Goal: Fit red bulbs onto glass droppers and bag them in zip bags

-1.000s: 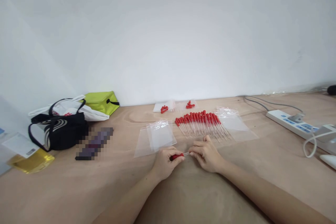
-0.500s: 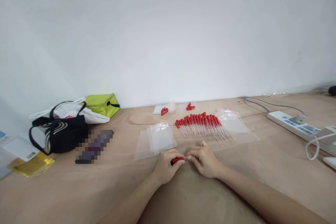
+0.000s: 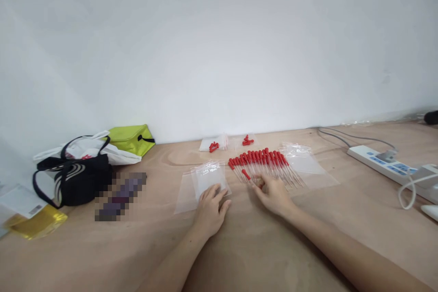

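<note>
A dropper with a red rubber bulb (image 3: pixel 245 174) is pinched near its clear tube by my right hand (image 3: pixel 272 194), at the front of a row of similar droppers (image 3: pixel 262 157). Those droppers lie side by side, bulbs away from me and thin tubes toward me. My left hand (image 3: pixel 210 213) is open, fingers spread, its fingertips over the near edge of some clear zip bags (image 3: pixel 208 174). Behind the row, loose red bulbs (image 3: pixel 214 147) lie on a clear bag, and a second little heap of red bulbs (image 3: pixel 247 140) sits to their right.
Another clear zip bag (image 3: pixel 303 160) lies right of the droppers. A white power strip (image 3: pixel 379 164) with plugs and cables is at the right. On the left are a black bag (image 3: pixel 84 182), a lime-green bag (image 3: pixel 132 139), a white bag (image 3: pixel 121 154) and a yellow packet (image 3: pixel 39 223).
My hands have parted. The left let go of the red bulb and opened beside the zip bags. My right hand moved forward with the dropper to the row.
</note>
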The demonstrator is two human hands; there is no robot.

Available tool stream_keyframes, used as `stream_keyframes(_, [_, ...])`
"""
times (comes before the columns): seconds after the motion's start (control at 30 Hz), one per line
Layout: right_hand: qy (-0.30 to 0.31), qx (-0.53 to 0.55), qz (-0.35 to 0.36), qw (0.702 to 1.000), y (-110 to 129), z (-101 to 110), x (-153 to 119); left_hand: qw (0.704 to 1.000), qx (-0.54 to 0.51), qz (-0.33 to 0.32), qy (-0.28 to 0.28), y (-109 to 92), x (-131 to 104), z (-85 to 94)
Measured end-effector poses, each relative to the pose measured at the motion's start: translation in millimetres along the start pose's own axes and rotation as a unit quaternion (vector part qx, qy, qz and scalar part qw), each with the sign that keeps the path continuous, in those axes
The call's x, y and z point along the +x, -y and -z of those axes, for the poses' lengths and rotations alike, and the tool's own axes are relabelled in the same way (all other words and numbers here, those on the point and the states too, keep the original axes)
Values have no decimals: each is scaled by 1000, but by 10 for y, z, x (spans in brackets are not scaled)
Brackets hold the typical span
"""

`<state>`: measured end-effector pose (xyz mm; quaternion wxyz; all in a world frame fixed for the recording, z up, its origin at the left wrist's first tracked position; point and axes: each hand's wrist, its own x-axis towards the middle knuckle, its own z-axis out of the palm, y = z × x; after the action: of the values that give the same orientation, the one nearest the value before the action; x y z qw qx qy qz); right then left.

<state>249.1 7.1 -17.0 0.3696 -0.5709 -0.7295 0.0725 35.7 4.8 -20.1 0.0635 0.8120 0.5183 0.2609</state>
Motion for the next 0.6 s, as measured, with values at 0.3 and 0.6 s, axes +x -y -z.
stream_keyframes(0.3, [-38, -102, -121, 987, 187, -398, 672, 999, 27, -13, 40, -8, 0, 23])
stream_keyframes(0.6, [-109, -123, -42, 985, 93, -419, 447, 1000, 15, -21, -11, -7, -25, 23])
